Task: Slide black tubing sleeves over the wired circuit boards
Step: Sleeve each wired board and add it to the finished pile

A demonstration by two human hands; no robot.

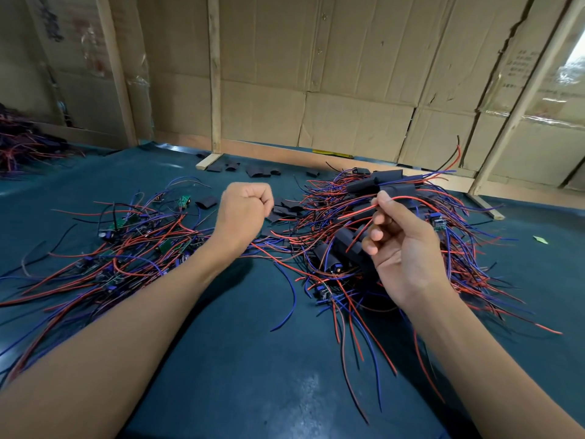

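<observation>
A person's two bare hands hover over a dark green worktop [221,359] strewn with red, blue and black leads. The left hand [243,210] is curled into a closed fist, and nothing can be seen in it. The right hand [402,248], palm turned toward the camera, pinches a few red wires [357,212] between thumb and curled fingers.

Bare circuit boards [126,236] with their wires lie in a tangle at nine o'clock from the left hand, under and beside that forearm. Already sleeved boards [373,182] pile up at twelve o'clock from the right hand, with more just beside it at nine o'clock, close to its fingertips. Loose black tubing sleeves [207,202] rest between the hands and at twelve o'clock from the left fist, toward the cardboard wall [348,74].

Printed characters mark the cardboard at upper left and upper right, too blurred to read. A second heap of wired pieces [22,144] sits at the far left edge.
</observation>
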